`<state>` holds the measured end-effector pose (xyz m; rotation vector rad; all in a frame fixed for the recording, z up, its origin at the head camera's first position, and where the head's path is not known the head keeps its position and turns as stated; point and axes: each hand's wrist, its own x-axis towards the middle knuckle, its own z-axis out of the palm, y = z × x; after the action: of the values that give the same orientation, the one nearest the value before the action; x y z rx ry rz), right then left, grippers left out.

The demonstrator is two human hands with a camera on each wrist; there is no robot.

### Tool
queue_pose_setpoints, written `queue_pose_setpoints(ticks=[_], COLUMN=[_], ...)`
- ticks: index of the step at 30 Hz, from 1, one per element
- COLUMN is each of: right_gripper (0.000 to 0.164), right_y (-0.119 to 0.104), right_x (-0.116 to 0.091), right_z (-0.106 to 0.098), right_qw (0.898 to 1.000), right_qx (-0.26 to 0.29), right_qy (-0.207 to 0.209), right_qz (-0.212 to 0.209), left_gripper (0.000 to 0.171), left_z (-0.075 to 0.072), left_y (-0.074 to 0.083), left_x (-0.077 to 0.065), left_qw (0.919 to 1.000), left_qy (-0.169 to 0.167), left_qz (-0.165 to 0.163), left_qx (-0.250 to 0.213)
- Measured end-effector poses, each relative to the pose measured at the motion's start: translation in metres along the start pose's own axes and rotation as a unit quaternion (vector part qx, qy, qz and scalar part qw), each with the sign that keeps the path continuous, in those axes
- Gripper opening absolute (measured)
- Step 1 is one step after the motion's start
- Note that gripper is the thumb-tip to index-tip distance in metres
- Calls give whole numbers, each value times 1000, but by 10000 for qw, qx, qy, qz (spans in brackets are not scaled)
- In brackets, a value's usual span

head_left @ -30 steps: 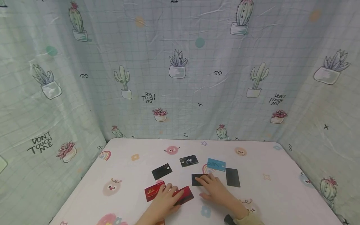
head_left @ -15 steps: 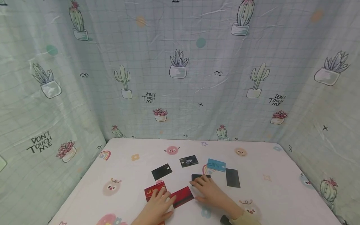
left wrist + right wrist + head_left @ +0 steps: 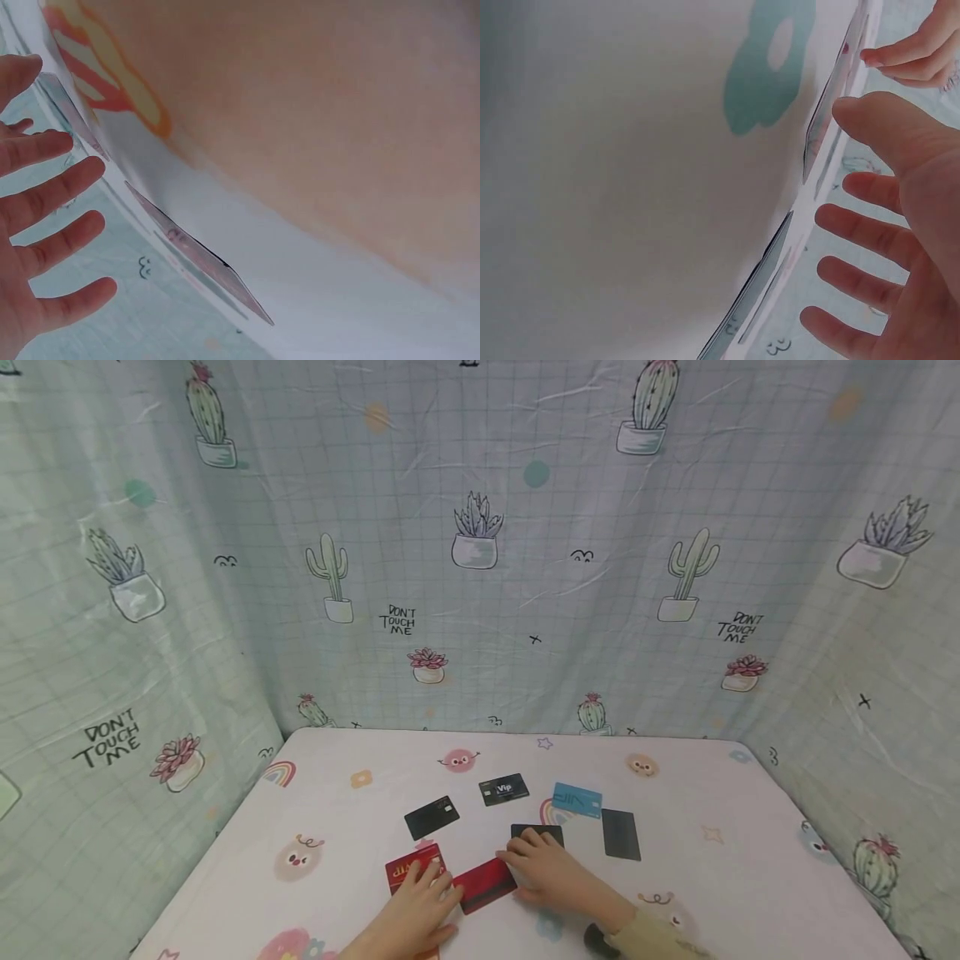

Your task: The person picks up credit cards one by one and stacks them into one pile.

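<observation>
My left hand (image 3: 411,914) reaches over the near part of a red VIP card (image 3: 411,864), its fingertips by the left end of a red card with a dark stripe (image 3: 485,887). My right hand (image 3: 553,870) has its fingers between that striped card's right corner and a black card (image 3: 547,832), which it partly covers. In the left wrist view the left hand (image 3: 45,232) has spread, nearly straight fingers. The right hand (image 3: 900,232) looks likewise in the right wrist view. Neither grips a card; whether fingertips touch one, I cannot tell.
Farther back lie a black chip card (image 3: 432,817), a black Vip card (image 3: 504,789), a blue card (image 3: 577,799) and a dark grey card (image 3: 621,834). An orange edge (image 3: 429,954) shows below the left hand. A patterned curtain (image 3: 480,610) encloses the table (image 3: 315,793).
My left hand has drawn back leftward off the striped red card. My right hand has slid left and nearer from the black card to that red card's corner. The cards look unmoved.
</observation>
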<state>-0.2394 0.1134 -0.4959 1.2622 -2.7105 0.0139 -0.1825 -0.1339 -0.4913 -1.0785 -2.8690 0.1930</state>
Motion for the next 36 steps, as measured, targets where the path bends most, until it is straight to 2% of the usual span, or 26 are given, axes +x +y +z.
queue_pose_setpoints(ticks=[6, 12, 19, 25, 30, 36], right_gripper=[53, 54, 53, 49, 49, 49], right_y=[-1, -1, 1, 2, 3, 3], right_x=[6, 11, 18, 21, 22, 22], right_z=[-2, -1, 0, -1, 0, 0], right_qw=[9997, 9991, 9975, 9971, 9970, 9970], right_qx=[-92, -252, -528, -503, -513, -431], right_qy=[-213, -348, -478, -569, -583, -648], right_qz=[-35, 31, -30, -6, -23, -25], left_gripper=[46, 49, 53, 54, 52, 54], left_z=[6, 8, 7, 7, 9, 12], left_y=[-3, -3, 0, 1, -1, -1], left_x=[5, 11, 17, 20, 22, 25], left_qw=[9974, 9961, 9959, 9926, 9910, 9911], left_qy=[406, 489, 305, 541, 743, 730], left_qz=[233, 293, 255, 223, 217, 149], left_qx=[539, 669, 813, 1060, 1091, 1107])
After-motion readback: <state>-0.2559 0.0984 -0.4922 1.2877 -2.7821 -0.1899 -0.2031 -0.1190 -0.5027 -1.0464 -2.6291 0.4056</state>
